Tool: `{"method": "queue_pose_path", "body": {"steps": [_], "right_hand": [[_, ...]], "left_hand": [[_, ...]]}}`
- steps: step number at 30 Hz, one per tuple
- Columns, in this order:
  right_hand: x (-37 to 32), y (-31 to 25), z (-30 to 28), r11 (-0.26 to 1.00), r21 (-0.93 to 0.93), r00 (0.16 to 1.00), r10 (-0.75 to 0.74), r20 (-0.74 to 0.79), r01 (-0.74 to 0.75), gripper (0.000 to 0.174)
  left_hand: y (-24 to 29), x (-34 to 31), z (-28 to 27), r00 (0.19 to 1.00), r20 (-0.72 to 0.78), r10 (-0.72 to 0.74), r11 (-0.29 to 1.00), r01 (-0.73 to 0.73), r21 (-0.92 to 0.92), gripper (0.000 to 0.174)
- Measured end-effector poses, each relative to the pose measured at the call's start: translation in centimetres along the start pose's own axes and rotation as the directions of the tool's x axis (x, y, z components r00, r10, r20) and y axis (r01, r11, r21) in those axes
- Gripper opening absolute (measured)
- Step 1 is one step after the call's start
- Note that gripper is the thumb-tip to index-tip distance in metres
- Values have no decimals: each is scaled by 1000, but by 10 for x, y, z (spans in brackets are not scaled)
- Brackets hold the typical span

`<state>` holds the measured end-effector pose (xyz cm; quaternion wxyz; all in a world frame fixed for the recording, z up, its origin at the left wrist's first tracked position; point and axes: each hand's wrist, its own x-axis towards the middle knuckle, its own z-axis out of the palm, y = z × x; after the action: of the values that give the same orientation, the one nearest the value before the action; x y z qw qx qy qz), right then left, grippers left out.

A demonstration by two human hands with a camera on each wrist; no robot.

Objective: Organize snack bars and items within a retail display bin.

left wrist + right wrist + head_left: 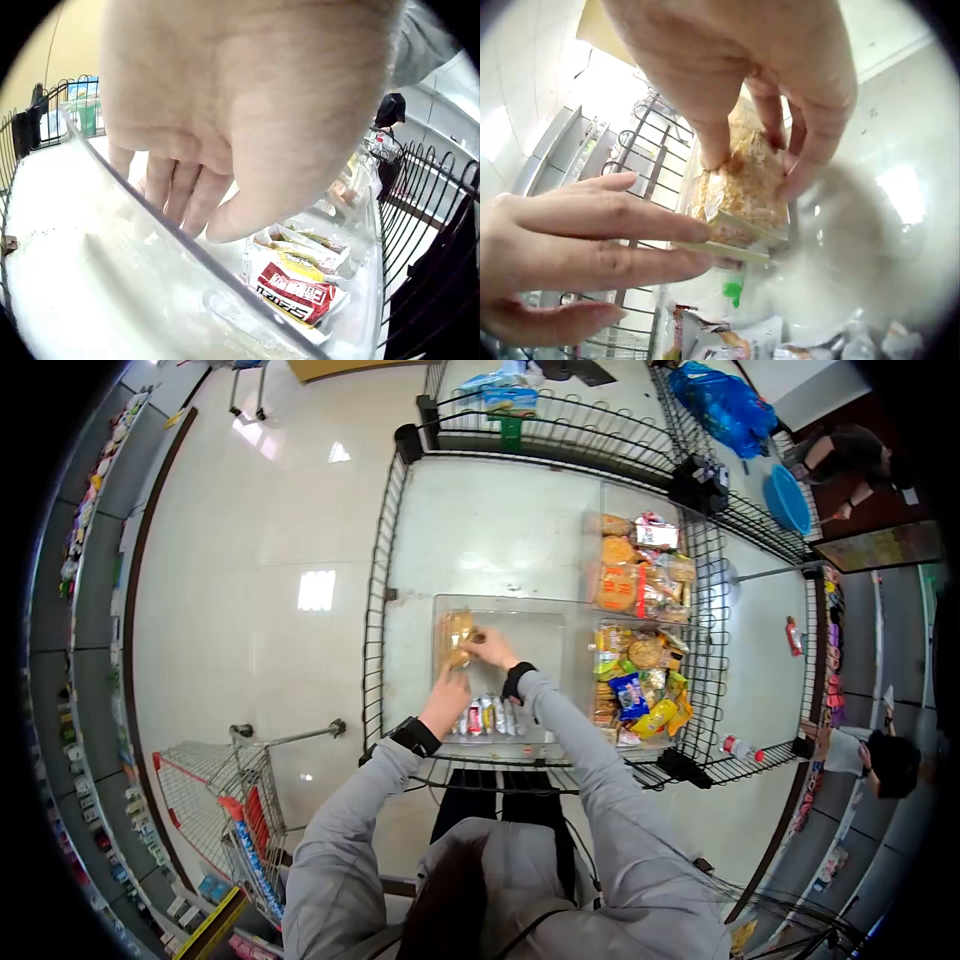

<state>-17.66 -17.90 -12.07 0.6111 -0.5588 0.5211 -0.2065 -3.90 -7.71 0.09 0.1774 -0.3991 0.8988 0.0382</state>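
A golden packaged snack (458, 632) in clear wrapping stands in the left part of a clear plastic box (535, 650). My right hand (493, 649) pinches it from above, thumb on one side and fingers on the other, as the right wrist view shows. Extended fingers of my left hand (592, 247) touch the sealed end of its wrapper (742, 251). In the left wrist view my left hand (232, 112) reaches over the box wall. Small wrapped snack bars (487, 715), one with a red label (296, 292), line the near side of the box.
Right of the box, two more clear bins hold mixed packaged snacks (640, 565) and biscuits with a blue packet (629, 696). Black wire railing (372, 610) surrounds the white shelf. A shopping cart (225, 800) stands at lower left; another person (890, 765) is at the right.
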Motion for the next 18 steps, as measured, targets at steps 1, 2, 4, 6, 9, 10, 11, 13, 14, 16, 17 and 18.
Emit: {"method": "queue_pose_path", "body": {"steps": [1,2,4,6,9,10,11,13,14,16,17,18], "right_hand": [[-7,-18,-6,997,-34,997,68,42,-66,50],[-1,-8,-4,997,-75,999,-5,39,8,51],[2,-4,-13,989,-125,997,-76,34,80,53],[-7,-32,-29,988,-155,975,24,220,11,61],[-22,-55,-49,870,-462,974,-80,211,172,67],[-30,-65,-63,834,-496,953,-104,286,240,70],[-46,-90,-86,810,-493,926,-155,344,318,67],[-77,-147,-145,926,-291,928,-129,350,239,48],[-94,-189,-178,951,-287,962,-33,272,114,41],[-95,-197,-249,861,-494,983,-173,-55,124,32],[-84,-191,-283,794,-591,914,-333,-229,141,28],[-72,-183,-307,735,-676,829,-409,-382,51,25]], "left_hand": [[-1,5,10,992,-124,16,1000,-15,9,23],[-2,11,12,968,-247,32,999,-29,19,25],[-6,23,14,967,-250,46,998,-34,55,26],[-7,32,-7,994,-102,35,993,-23,117,31],[-14,39,3,987,-160,-9,994,27,107,32],[-14,40,4,989,-144,-17,992,35,122,34],[-15,41,3,989,-146,-23,992,40,121,34],[-14,39,0,991,-133,-19,991,36,131,36],[-14,41,13,981,-194,-24,991,49,126,41],[-13,38,1,982,-185,-30,993,50,104,45],[-13,37,-4,983,-179,-30,995,46,86,48],[-13,38,-3,983,-180,-38,995,54,86,48]]}}
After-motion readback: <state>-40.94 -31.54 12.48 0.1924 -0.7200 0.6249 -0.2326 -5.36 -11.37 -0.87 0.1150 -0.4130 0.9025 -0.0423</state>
